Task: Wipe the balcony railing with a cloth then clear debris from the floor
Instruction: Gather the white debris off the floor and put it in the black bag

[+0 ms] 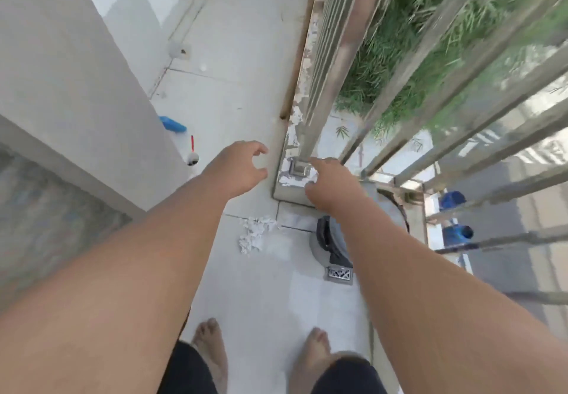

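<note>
A metal balcony railing (335, 55) runs up the right side, its post bolted to a low concrete kerb (290, 184) with flaking white paint. My left hand (239, 169) hovers over the floor just left of the post base, fingers apart and curled, holding nothing. My right hand (330, 184) reaches over the post base, fingers spread, also holding nothing. A pile of white flaky debris (256, 233) lies on the light floor tiles below my hands. A dark grey cloth (329, 240) lies on the floor under my right forearm.
A metal floor drain grate (339, 275) sits beside the cloth. A blue object (172, 123) and a small red-handled brush (192, 152) lie by the left wall (76, 92). My bare feet (212, 350) stand at the bottom. Grass shows beyond the railing.
</note>
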